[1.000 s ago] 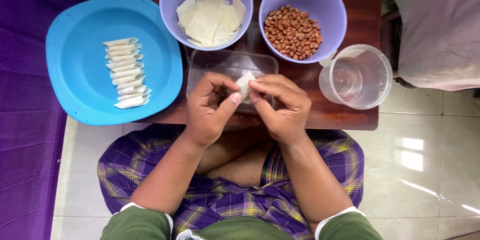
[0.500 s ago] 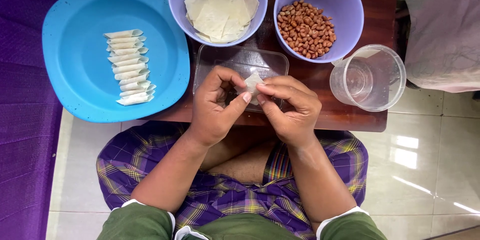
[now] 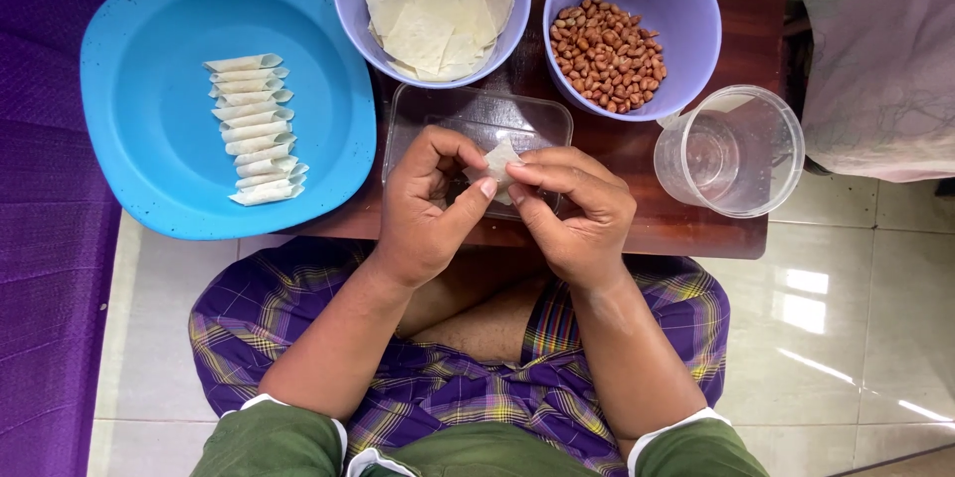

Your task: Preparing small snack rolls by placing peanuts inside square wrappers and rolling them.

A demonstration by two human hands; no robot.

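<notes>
Both hands pinch a small pale wrapper [image 3: 500,161]: left hand [image 3: 428,208] and right hand [image 3: 577,213] closed on it from either side, its point tilted upward-away, over a clear shallow tray [image 3: 477,119]. Beyond stand a wrapper bowl [image 3: 432,9], peanut bowl [image 3: 633,27], clear jug [image 3: 731,151]; left, blue plate [image 3: 159,139] with rolled pieces [image 3: 254,129].

Green short sleeves, white-trimmed cuffs; purple-yellow plaid sarong; bare forearms.
</notes>
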